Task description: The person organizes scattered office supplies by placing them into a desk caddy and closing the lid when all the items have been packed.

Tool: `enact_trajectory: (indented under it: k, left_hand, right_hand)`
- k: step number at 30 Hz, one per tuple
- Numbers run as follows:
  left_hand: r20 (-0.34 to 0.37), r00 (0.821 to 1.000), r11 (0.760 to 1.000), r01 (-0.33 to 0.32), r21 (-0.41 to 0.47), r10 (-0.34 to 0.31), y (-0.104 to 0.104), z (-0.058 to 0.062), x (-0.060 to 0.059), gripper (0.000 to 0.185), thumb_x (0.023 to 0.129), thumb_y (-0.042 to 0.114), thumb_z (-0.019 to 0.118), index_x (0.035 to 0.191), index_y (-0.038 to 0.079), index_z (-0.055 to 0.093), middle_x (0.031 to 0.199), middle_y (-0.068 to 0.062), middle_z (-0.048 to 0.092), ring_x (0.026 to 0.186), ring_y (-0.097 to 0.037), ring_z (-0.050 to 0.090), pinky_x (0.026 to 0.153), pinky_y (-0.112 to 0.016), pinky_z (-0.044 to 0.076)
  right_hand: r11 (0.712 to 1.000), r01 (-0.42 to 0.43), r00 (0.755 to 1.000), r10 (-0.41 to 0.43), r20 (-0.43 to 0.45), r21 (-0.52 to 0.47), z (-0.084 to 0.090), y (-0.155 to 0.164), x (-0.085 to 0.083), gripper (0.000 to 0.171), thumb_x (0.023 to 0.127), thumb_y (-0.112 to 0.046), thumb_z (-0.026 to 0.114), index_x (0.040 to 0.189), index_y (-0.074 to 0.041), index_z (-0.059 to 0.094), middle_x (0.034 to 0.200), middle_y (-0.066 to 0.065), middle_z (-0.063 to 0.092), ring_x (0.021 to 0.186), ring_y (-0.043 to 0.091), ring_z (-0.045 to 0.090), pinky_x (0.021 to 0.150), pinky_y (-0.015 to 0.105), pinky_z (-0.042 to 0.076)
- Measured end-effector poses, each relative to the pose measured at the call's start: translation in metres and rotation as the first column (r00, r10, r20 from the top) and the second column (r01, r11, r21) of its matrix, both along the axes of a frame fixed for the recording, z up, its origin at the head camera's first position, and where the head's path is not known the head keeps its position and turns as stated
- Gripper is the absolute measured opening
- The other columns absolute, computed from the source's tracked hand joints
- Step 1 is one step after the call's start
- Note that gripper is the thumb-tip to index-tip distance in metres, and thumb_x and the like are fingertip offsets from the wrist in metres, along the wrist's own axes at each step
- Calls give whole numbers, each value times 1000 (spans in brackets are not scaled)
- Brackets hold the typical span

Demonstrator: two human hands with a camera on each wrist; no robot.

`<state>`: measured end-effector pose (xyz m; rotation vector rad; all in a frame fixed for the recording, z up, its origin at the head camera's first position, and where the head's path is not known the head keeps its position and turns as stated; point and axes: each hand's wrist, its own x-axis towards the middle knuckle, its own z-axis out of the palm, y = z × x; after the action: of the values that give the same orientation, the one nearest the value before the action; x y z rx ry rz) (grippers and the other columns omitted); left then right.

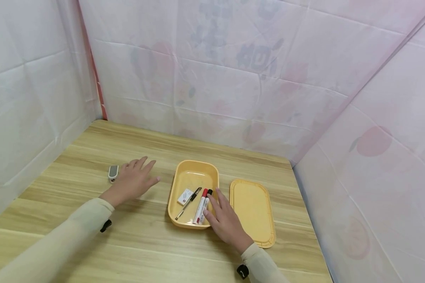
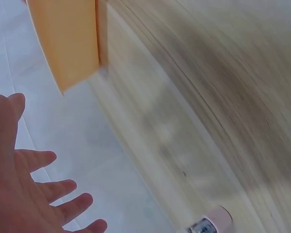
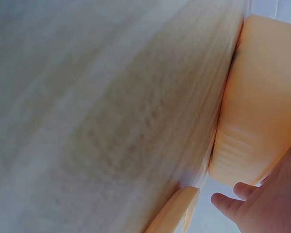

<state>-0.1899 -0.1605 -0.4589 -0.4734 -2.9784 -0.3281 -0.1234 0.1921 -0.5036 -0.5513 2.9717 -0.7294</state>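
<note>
My hands by the yellow box

My right hand [image 1: 226,222] lies flat and open, touching the yellow box [image 1: 184,177] of pens. My left hand [image 1: 134,179], open and empty, is near the small clip [image 1: 113,173]. I should reach slowly.

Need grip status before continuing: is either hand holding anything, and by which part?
Nothing is held. The left hand is open above the table; right hand fingers touch the yellow box rim.

Rt hand [image 1: 226,222] hides tray [image 1: 184,184] corner; eraser [image 1: 185,196] label unreadable.
</note>
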Motion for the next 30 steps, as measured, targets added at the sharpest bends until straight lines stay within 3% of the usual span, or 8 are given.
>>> enact_trajectory:
  k: [10,21,30]
  left_hand:
    - [20,999,999,-36,1,35,-16,2,-1,71,102,55,48,154,8,40,156,-29,34,136,-53,39,103,-72,33]
    - [74,994,994,-86,68,81,-39,-9,-4,71,103,53,48,154,4,38,155,-31,31,135,-56,34,103,-75,29]
    - [102,989,992,-111,64,104,-51,-12,-4,68,103,46,52,153,2,37,154,-35,29,134,-58,33,102,-77,29]
  right_hand:
    - [1000,5,1000,-5,6,9,0,1,0,69,103,-64,32,159,-24,32,171,3,10,155,29,19,118,59,29]
    - [1000,2,1000,-2,8,11,0,2,0,69,103,-65,31,159,-25,33,171,2,9,155,29,19,117,59,30]
    - [1000,6,1000,-6,5,13,0,1,-1,68,103,-62,34,159,-24,33,171,0,8,155,29,20,117,59,30]
